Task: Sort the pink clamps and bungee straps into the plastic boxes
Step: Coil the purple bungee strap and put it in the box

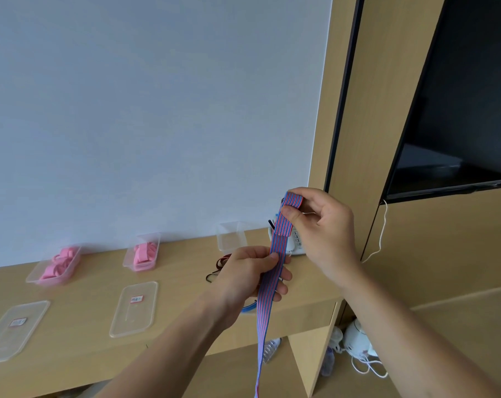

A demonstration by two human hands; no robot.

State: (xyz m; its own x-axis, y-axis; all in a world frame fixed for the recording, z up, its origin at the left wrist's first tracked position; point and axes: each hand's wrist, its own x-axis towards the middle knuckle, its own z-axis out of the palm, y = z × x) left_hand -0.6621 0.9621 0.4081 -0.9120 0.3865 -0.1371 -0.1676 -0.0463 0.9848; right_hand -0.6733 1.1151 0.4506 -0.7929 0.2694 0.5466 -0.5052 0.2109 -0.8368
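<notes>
the right hand [321, 225] pinches the folded top of a striped strap [268, 305] at 1 o'clock of the left hand [249, 275], which grips it lower down; the tail hangs toward 6 o'clock, past the worktop [80, 349] edge. this looks like folding; next the strap needs bundling small enough for the empty box [232, 238] at 11 o'clock. two more boxes [35, 278] at 9 o'clock hold pink clamps [144, 252], three boxes in all; two lids [134, 317]; one dark strap [222, 261] lies behind the left hand.

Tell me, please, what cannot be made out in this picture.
Head view:
- striped strap: lower end cut off by the bottom edge.
- lid label: print too small to read.
- dark strap: mostly hidden behind the left hand.
- white device: largely covered by the striped strap and right hand.
</notes>
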